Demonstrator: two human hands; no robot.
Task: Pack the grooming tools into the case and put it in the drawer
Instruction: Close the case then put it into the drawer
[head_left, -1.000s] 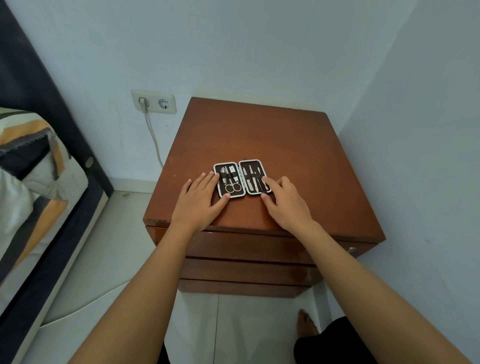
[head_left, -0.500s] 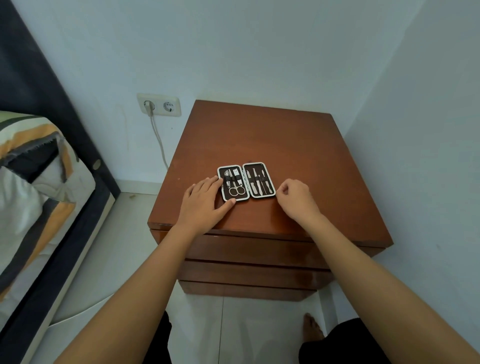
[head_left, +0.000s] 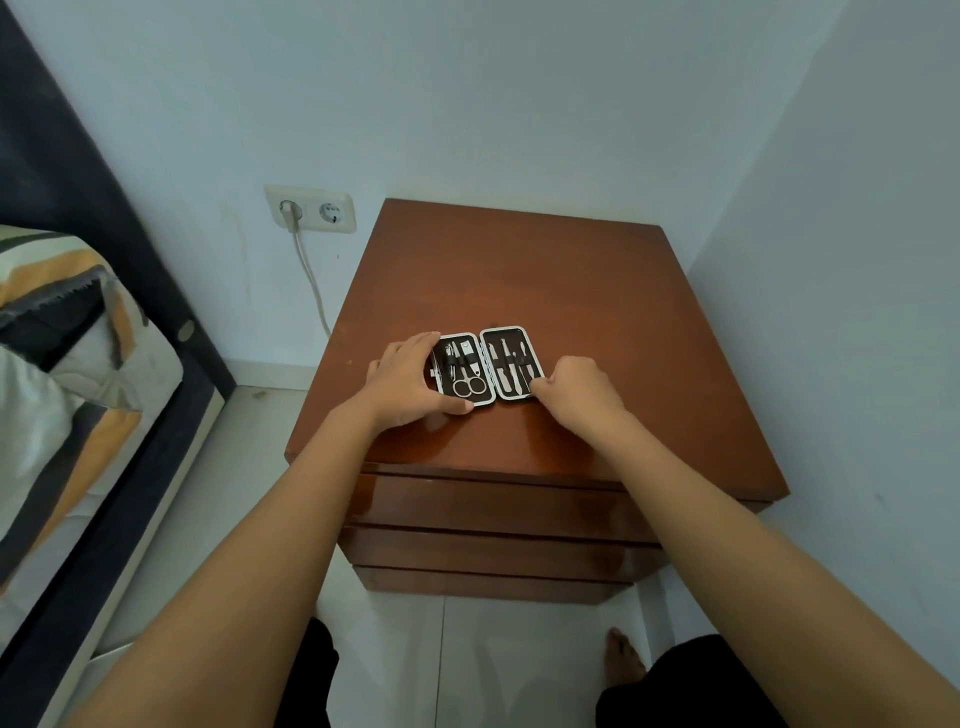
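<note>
A small black grooming case (head_left: 511, 364) with a white rim lies open flat on the brown nightstand (head_left: 519, 270). Scissors (head_left: 469, 385) and other metal tools sit strapped in both halves. My left hand (head_left: 410, 382) wraps the left half, fingers over its outer edge and thumb along its front edge. My right hand (head_left: 582, 387) is curled, its fingertips on the front right corner of the right half. The top drawer (head_left: 493, 501) under the tabletop is closed.
Two more closed drawer fronts sit below the top one. A bed (head_left: 62, 364) with a striped pillow stands at the left. A wall socket (head_left: 311, 210) with a plugged cable is behind. The right wall runs close beside the nightstand. My foot (head_left: 621, 657) is on the tiled floor.
My left hand has slid right and closed around the case's left half. My right hand, drawn back into a loose fist half a second ago, has moved to the case's right corner.
</note>
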